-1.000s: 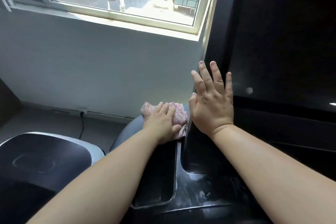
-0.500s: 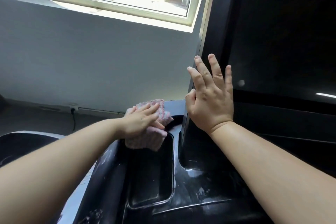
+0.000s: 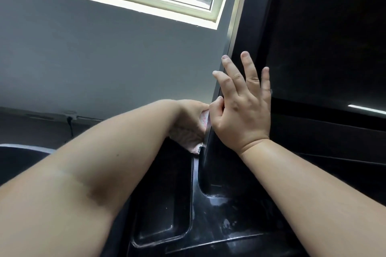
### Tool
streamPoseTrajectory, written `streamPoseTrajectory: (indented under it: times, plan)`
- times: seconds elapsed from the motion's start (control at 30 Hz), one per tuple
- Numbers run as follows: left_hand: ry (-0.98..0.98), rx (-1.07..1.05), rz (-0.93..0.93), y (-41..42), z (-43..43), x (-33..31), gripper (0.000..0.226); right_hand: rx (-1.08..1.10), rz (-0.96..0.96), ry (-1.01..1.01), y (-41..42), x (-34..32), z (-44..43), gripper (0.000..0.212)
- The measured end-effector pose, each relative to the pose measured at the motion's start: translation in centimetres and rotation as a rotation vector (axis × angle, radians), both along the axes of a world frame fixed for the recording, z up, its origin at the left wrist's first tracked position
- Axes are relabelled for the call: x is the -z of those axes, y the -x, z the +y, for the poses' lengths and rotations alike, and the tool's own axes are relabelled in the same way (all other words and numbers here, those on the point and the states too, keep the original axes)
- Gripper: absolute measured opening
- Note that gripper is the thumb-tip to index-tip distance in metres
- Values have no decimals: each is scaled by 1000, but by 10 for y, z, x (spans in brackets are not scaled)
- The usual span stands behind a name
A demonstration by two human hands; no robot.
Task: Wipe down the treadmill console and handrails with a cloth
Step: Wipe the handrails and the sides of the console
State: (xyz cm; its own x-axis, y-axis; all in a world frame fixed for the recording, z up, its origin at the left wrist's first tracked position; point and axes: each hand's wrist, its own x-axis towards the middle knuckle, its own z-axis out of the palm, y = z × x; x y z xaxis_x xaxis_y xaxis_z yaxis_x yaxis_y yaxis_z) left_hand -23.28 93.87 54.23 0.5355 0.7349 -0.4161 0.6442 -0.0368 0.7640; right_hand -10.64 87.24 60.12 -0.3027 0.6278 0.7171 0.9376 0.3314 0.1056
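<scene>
We logged the left hand point(image 3: 188, 115) at dead centre, bent over the pink cloth point(image 3: 189, 142) and pressing it against the left edge of the upright screen point(image 3: 323, 48). Its fingers looked clamped on the cloth, though the tips were hidden behind the right thumb. The cloth bunched under the palm and a corner hung at the top of the recessed tray point(image 3: 163, 204). The right hand point(image 3: 244, 115), just at 3 o'clock of the cloth, lay flat on the screen's bezel with its fingers point(image 3: 248, 69) straight and spread apart, holding nothing. We read it as bracing. For progress, we judged the job as partway. The glossy black console point(image 3: 208, 225) at 6 o'clock showed smears and streaks, likely from a damp pass, and the screen edge was the step in hand. The wide screen face at 2 o'clock seemed left to do. No handrails were in view, so we could not tell about them. The surface was hard, shiny plastic with a lipped tray where dirt could sit in the corners. In the room, a grey wall point(image 3: 104, 58) sat at 10 o'clock, a bright window point(image 3: 221, 14) at 12, a wall socket point(image 3: 70, 118) with a cable at 9, and a second dark machine point(image 3: 16, 154) at 8.
</scene>
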Motion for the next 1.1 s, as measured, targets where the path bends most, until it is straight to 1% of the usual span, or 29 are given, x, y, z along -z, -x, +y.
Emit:
streamPoseTrajectory:
  times: [0.03,0.07,0.1,0.13,0.2,0.23,0.3,0.43,0.53,0.63,0.67,0.73,0.77,0.87,0.9,1.0,1.1]
  plan:
    - [-125,-40,60,2,1,4,32,-8,6,-1,0,0,0,46]
    - [-297,-67,161,5,0,9,45,-10,10,-3,-1,0,1,45]
    - [-398,-106,252,8,-2,14,54,-9,10,-4,-2,0,1,43]
    - [-453,-134,319,14,-6,16,64,-8,5,-3,-2,0,0,42]
    - [-457,-180,408,32,-15,20,81,-9,-7,1,-1,-1,-1,40]
    - [-422,-222,429,43,-23,21,84,-6,-13,5,-1,-1,-1,39]
    - [-358,-310,441,68,-40,29,85,-1,-6,14,-2,-2,-2,37]
    - [-322,-493,472,94,-84,48,94,-8,16,27,-1,-2,-2,34]
    - [-291,-567,533,91,-100,47,86,31,2,29,3,-1,-5,34]
    - [-339,-531,536,81,-84,39,76,70,-31,47,7,4,-7,34]
    - [-371,-470,538,74,-73,37,76,73,-36,50,7,5,-7,35]
    - [-435,-307,534,58,-49,30,84,76,-38,44,7,5,-6,35]
    - [-463,-237,519,50,-38,26,84,75,-35,39,6,5,-6,36]
    - [-440,-94,456,28,-11,20,61,53,-16,34,6,6,-4,34]
    - [-408,-74,422,24,-3,18,61,44,-11,31,5,7,-4,33]
    - [-324,-106,355,21,9,16,76,28,-7,16,3,8,-3,30]
    - [-338,-219,396,34,4,20,91,18,-4,9,4,7,-3,26]
